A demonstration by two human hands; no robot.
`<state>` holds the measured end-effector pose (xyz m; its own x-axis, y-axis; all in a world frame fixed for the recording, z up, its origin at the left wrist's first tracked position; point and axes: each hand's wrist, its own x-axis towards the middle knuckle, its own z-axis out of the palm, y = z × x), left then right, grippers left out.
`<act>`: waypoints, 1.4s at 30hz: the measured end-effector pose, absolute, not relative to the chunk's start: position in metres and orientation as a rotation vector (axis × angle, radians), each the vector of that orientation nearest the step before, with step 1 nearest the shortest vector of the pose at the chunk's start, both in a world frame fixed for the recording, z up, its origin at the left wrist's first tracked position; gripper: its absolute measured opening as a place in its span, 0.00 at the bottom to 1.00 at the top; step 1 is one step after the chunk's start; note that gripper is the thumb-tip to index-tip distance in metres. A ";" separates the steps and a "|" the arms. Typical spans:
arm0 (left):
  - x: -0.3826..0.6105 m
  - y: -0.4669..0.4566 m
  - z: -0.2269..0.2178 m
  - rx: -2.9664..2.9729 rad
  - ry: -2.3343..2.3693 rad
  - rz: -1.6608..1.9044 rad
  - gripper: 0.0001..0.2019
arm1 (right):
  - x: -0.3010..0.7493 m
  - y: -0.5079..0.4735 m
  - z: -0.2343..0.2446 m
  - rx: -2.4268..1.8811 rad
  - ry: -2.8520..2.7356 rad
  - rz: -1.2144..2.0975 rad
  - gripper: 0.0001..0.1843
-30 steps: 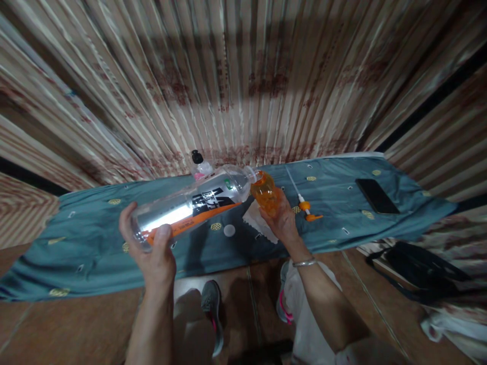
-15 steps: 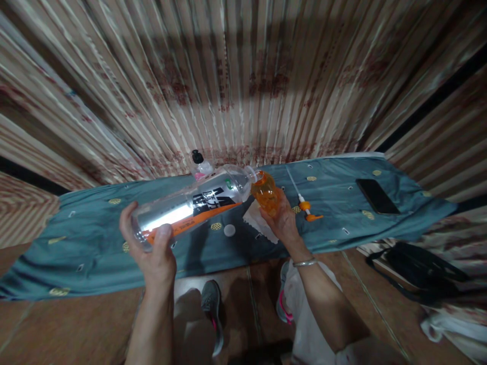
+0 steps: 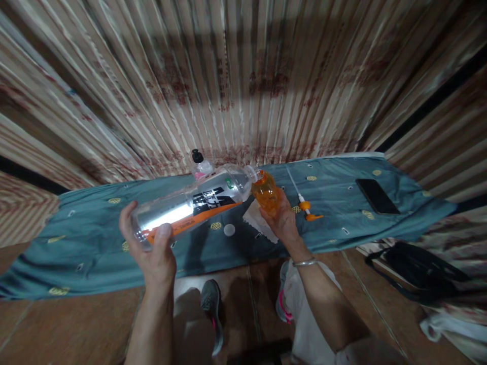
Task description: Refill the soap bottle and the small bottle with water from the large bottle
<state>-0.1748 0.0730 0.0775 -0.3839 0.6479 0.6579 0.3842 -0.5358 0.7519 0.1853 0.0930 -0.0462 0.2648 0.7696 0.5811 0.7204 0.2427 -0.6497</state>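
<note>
My left hand (image 3: 152,248) is closed round the base of a large clear plastic bottle (image 3: 182,213) with a black and orange label. The bottle is tilted, its neck to the right at the mouth of a small orange bottle (image 3: 265,192). Wrapped round that orange bottle, my right hand (image 3: 281,218) holds it at a slant. Whether liquid runs between them I cannot tell. Under the hands lie a white round cap (image 3: 229,230) and a white tissue (image 3: 258,220). An orange pump head with its tube (image 3: 305,206) rests right of my right hand.
A teal patterned cloth (image 3: 102,253) covers the long table. Behind the large bottle stands a clear bottle with a black top (image 3: 200,163). A black phone (image 3: 377,196) lies at the right, and a black bag (image 3: 416,268) sits beyond the table's front right. A striped curtain (image 3: 243,76) hangs behind.
Both hands keep nearly the same pose, with the large bottle's neck still at the orange bottle's mouth. The orange bottle has shifted very slightly.
</note>
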 end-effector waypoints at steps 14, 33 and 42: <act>-0.172 0.074 0.080 1.623 1.463 2.018 0.43 | 0.187 0.092 -0.042 -1.515 -1.455 0.059 0.48; -0.174 0.077 0.077 1.570 1.394 2.058 0.44 | 0.190 0.095 -0.051 -1.428 -1.486 0.039 0.53; -0.174 0.075 0.078 1.590 1.380 2.041 0.43 | 0.190 0.092 -0.044 -1.459 -1.494 0.078 0.55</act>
<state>-0.1742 0.0749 0.0779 -0.3965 0.6494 0.6489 0.3606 -0.5399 0.7606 0.1901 0.0925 -0.0441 0.2336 0.7790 0.5819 0.7143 0.2685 -0.6462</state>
